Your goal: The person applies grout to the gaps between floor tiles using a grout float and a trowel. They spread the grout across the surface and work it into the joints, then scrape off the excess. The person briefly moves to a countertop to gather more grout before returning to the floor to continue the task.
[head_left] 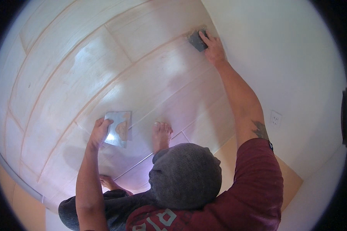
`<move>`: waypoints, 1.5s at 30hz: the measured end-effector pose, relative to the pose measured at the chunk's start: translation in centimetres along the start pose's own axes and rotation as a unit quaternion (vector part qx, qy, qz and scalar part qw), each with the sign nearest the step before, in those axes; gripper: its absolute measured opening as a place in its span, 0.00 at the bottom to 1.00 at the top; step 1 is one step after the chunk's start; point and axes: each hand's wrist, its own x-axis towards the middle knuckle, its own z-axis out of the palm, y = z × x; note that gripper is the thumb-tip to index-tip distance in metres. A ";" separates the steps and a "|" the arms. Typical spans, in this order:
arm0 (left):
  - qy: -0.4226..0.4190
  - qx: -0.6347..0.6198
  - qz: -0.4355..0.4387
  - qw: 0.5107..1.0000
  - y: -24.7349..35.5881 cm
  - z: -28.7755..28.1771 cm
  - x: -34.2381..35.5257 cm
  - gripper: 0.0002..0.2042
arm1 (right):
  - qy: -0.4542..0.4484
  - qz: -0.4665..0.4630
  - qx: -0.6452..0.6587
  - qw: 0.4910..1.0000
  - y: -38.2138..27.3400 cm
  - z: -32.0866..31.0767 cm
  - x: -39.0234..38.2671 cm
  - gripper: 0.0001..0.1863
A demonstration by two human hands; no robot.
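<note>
Grips square metal plate (115, 124) over tiled floor (158, 82) with closed fingers (109, 122) of left hand (99, 133). Holds black spreader (197, 41) on floor near right edge, clasped under slightly parted fingers of right hand (215, 52).

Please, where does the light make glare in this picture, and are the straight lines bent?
In the head view, glare whitens patches of the tiled floor and the lower left of the shiny plate; also in the head view, the floor lines curve, the picture's corners go black, and the black pad shows little detail.
</note>
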 end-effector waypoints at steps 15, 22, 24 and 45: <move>-0.035 -0.031 0.001 0.999 1.5 0.9 0.0 0.11 | -0.005 0.009 -0.021 1.000 4.7 0.0 2.3 0.48; -0.022 0.002 0.031 0.999 1.1 1.1 0.5 0.12 | 0.031 -0.020 0.044 0.998 4.4 -4.2 1.8 0.42; -0.043 -0.032 0.038 0.998 1.1 1.1 0.6 0.12 | 0.022 0.024 0.030 0.999 3.6 -5.7 2.7 0.35; -0.031 0.015 0.017 0.999 2.2 1.6 1.0 0.12 | -0.145 0.125 -0.011 0.981 2.9 -5.9 9.6 0.21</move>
